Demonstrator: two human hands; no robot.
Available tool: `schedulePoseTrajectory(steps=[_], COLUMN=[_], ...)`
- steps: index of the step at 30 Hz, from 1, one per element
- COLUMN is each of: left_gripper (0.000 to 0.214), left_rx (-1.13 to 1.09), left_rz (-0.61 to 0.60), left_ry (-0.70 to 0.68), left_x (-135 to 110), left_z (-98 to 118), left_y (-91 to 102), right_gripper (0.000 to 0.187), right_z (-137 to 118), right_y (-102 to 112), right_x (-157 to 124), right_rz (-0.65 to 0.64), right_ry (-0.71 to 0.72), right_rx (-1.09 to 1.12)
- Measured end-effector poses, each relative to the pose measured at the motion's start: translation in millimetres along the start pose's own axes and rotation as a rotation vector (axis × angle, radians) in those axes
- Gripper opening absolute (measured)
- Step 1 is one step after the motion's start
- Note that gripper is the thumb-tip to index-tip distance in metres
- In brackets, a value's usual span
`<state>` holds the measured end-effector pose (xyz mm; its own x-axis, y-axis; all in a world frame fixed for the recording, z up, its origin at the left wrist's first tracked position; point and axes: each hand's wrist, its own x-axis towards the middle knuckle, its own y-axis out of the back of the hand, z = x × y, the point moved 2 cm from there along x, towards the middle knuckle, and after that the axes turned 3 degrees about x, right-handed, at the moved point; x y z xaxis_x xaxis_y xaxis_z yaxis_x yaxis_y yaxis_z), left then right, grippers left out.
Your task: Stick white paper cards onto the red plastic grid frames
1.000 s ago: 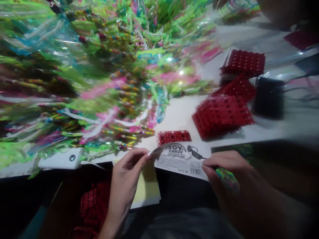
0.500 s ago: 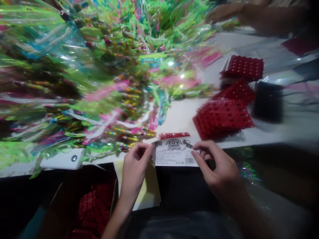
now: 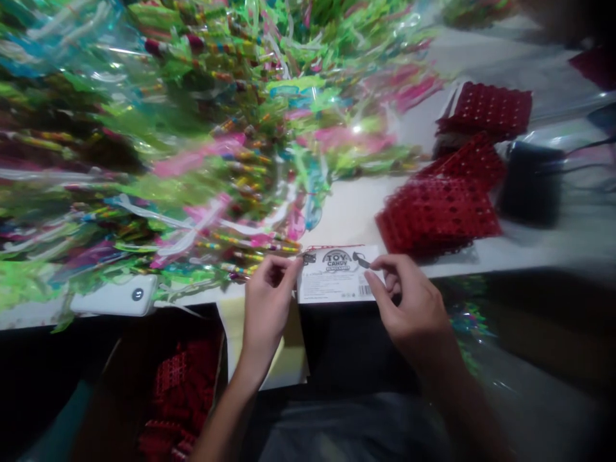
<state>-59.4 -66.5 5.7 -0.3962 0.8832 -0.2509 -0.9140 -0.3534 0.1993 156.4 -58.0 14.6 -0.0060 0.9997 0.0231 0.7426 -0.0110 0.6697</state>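
My left hand [image 3: 267, 301] and my right hand [image 3: 409, 300] pinch the two ends of a white printed card [image 3: 335, 277] that reads "TOY CANDY", held at the near edge of the white table [image 3: 353, 218]. A thin red strip shows along the card's top edge. Both hands have their fingers closed on the card. A clear bag with coloured print [image 3: 464, 321] lies under my right forearm.
A big heap of neon green, pink and blue plastic toy glasses in clear wrap [image 3: 192, 128] fills the table's left and middle. Stacks of red plastic grids [image 3: 440, 215] and a black box [image 3: 529, 183] sit right. A white phone [image 3: 115, 296] lies at the near left. Below the table stands a box of red grids [image 3: 180, 391].
The card has been raised from a tilted spread to a smaller upright hold at the table edge. My right hand moved left and up, off the coloured bag, onto the card's right end.
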Motion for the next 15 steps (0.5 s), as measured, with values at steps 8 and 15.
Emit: schedulePoseTrajectory(steps=[8,15], left_gripper=[0.025,0.024], left_rx=[0.013,0.022], left_rz=[0.014,0.016], left_ry=[-0.003,-0.021], left_x=[-2,-3], left_z=[-4,-8], left_y=[0.3,0.4], right_gripper=[0.014,0.017], right_z=[5,14], right_y=[-2,-7], right_x=[1,1], right_rz=[0.002,0.017], right_ry=[0.035,0.086], right_rx=[-0.01,-0.034])
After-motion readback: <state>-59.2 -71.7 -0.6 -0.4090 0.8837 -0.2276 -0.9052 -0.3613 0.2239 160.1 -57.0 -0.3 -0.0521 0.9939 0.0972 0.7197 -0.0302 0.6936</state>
